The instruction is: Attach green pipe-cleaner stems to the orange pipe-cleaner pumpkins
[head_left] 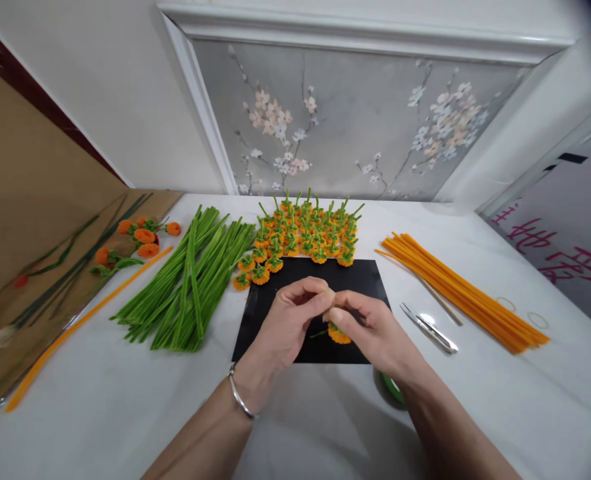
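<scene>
Both hands meet over a black mat (270, 313) on the white table. My left hand (298, 313) is closed in a pinch, its thumb and forefinger touching the fingertips of my right hand (363, 321). What the left fingers hold is too small to name. Just below the right thumb sits an orange flower (339, 335) with green on top, partly covered by that hand, whose fingers are also pinched together. Whether the right fingers grip the flower cannot be made out. A thin green stem end sticks out to the left of the flower.
Behind the mat stand many orange flower heads (318, 253). Green stems (190, 287) lie left, orange stems (465, 293) right, near tweezers (429, 328). A green tape roll (391, 389) is partly under the right forearm. More orange flowers (145, 236) lie far left.
</scene>
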Demonstrator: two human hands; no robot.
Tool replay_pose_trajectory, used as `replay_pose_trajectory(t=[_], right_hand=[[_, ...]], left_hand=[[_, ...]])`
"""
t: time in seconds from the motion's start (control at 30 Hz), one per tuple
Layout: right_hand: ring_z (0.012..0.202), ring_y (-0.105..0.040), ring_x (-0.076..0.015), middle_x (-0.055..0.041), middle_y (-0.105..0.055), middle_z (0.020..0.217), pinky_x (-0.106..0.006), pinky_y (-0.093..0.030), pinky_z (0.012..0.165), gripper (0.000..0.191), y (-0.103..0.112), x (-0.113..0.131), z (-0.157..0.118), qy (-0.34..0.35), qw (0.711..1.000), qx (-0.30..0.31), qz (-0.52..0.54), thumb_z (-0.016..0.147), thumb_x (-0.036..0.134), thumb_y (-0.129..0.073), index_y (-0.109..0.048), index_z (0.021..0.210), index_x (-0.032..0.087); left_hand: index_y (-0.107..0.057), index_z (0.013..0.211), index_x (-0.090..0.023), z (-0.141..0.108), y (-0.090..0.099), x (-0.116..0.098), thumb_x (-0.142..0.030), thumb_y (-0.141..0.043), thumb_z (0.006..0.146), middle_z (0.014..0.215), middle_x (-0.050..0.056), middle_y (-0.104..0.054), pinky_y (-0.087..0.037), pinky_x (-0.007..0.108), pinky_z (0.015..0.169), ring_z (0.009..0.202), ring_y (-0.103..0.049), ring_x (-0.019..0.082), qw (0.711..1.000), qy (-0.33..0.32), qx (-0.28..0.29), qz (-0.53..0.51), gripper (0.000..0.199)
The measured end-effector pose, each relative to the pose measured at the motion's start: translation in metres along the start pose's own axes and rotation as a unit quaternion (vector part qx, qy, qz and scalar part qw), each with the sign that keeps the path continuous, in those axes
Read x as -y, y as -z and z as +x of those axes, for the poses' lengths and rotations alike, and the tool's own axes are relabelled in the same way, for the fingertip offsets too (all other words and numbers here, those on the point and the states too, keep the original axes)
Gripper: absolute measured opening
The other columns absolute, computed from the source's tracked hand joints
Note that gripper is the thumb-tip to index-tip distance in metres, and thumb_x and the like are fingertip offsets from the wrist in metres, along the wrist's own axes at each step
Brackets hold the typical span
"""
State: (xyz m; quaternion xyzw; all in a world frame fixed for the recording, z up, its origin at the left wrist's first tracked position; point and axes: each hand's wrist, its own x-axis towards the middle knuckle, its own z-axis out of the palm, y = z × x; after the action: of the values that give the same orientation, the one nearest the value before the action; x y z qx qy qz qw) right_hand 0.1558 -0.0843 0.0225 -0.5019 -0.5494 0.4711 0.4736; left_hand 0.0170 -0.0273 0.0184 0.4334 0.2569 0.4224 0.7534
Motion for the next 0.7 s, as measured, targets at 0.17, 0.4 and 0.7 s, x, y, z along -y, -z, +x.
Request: replay_pose_trajectory(t=[0.17, 0.4, 0.7], right_hand=[[0.060, -0.049, -0.0111, 0.0009, -0.059, 0.068, -0.023, -0.040, 0.055, 0.023, -0.0058, -0.0049, -0.0010, -0.015, 0.998, -0.063, -0.004, 0.084, 0.040, -0.062, -0.064, 0.078, 0.018], [0.064, -0.050, -0.0111, -0.0015, -0.062, 0.071, -0.024, -0.040, 0.063, 0.031, -0.0037, -0.0063, -0.0003, -0.014, 0.996, 0.008, 0.082, 0.089, 0.041, -0.056, -0.064, 0.071, 0.017], [0.056, -0.039, -0.0096, -0.0005, -0.052, 0.065, -0.024, -0.029, 0.053, 0.037, -0.0045, -0.0092, -0.0022, -0.060, 0.971, 0.083, 0.216, 0.091, 0.041, -0.054, -0.058, 0.065, 0.015]], left_hand=[[-0.066, 0.059, -0.017, -0.0005, -0.0009, -0.0001, -0.021, -0.078, 0.068, 0.081, -0.001, -0.052, -0.042, 0.021, 0.065, 0.071, -0.049, 0.008, 0.998, -0.018, -0.042, 0.034, 0.015], [-0.071, 0.064, -0.018, -0.0005, 0.0022, -0.0014, -0.023, -0.076, 0.070, 0.084, 0.000, -0.053, -0.041, 0.022, 0.052, 0.058, -0.049, 0.006, 0.999, 0.030, 0.027, 0.006, 0.009], [-0.070, 0.063, -0.017, 0.0005, 0.0039, -0.0006, -0.018, -0.074, 0.072, 0.082, 0.000, -0.055, -0.043, 0.019, 0.059, 0.064, -0.052, 0.007, 0.998, 0.028, 0.049, 0.014, 0.010]])
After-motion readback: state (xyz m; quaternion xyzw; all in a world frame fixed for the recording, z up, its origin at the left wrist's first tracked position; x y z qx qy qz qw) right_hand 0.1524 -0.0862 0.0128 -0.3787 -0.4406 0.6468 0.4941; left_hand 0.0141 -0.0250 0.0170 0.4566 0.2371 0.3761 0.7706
